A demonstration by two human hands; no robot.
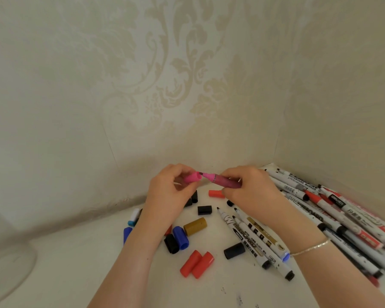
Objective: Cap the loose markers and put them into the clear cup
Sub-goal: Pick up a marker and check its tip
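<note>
At the far left edge I make out the clear cup [8, 266], blurred and standing on the white table [76, 274], well apart from everything else. Moving right, a blue cap [127, 234] and a white-and-teal cap [134, 217] lie just beside my left forearm. My left hand [169, 192] is curled, its fingertips pinching the pink cap [192, 177] with the open end facing right. The pink marker [225, 180] is held level, its tip right at the cap's mouth but not seated. Below the hands, loose caps are scattered: black caps [204, 210], a gold cap [195, 226], a blue one touching a black one, and two red caps [197, 264] side by side. My right hand [251, 192] grips the pink marker's barrel, fingers wrapped round it; a thin bracelet [311, 247] sits on that wrist. Under the right forearm, uncapped whiteboard markers [249, 238] lie on the table, and a bigger pile of markers [333, 216] fills the right corner by the wall.
</note>
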